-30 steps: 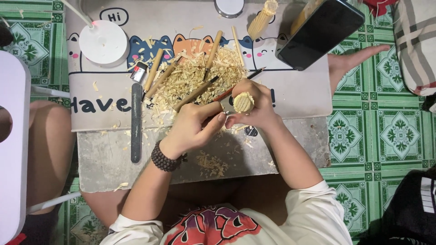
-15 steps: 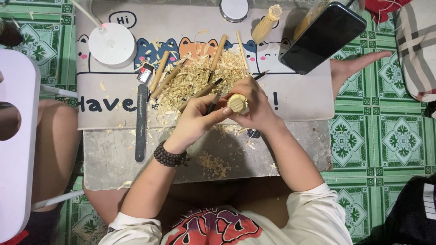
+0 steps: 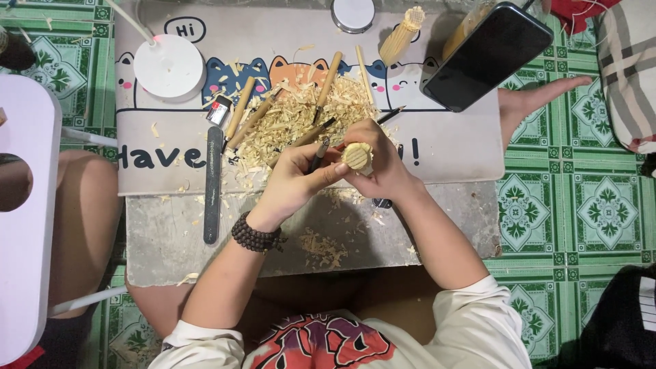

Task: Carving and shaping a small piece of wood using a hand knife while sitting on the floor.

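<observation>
We're mid-carve here, by the look of it. Our right hand point(image 3: 383, 164) has its grip clamped around a small round wooden piece point(image 3: 357, 156), pale end grain facing up, held just above the tabletop point(image 3: 205, 239) near the middle of the scene. Our left hand point(image 3: 294, 178) is closed on a slim carving tool point(image 3: 318, 154), the thumb reaching over to touch the wood, so both hands are working close together. We can't make out the tool's tip, since it's tucked between the fingers.

Just beyond the hands there's a big pile of wood shavings point(image 3: 287, 123) on the cartoon cat mat point(image 3: 437, 147), with several wooden-handled carving tools point(image 3: 240, 108) lying in it. A long dark file point(image 3: 213, 184) lies to the left, a round white lamp base point(image 3: 169, 67) sits at the far left, and a phone point(image 3: 488, 55) is propped at the far right.

Our guess is that this is the shaping stage. The next cut probably needs a firm hold on the wood, a short controlled push, and the thumb kept off the cutting line.
</observation>
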